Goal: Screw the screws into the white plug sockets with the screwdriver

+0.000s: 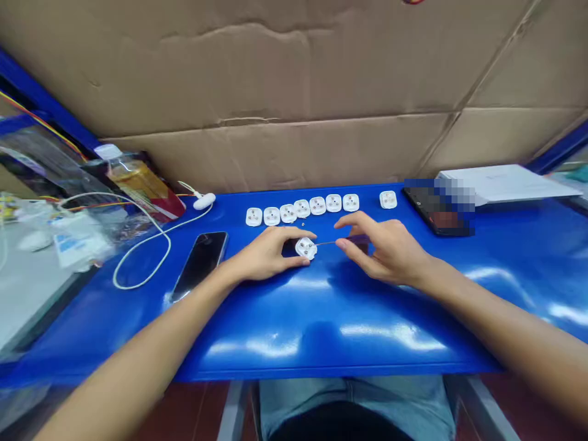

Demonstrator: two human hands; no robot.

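My left hand (266, 252) grips a small white plastic housing (305, 248) between thumb and fingers, just over the blue table. Metal bits show inside it. My right hand (386, 248) is curled around a screwdriver (326, 243), whose thin shaft points left and touches or nearly touches the housing's right edge. Its dark handle is partly hidden by the fingers. Behind the hands, several similar white housings (316, 205) form a row, and one more housing (388, 199) sits apart to the right. A tiny piece (302, 224) lies between the row and my left hand.
A phone (202, 260) and a looped white cable (138, 245) lie left on the blue table (294, 331). Farther left are a bottle (138, 180) and plastic bags. At the back right are a dark device (436, 211) and a white box (505, 182). Cardboard (294, 79) lines the back.
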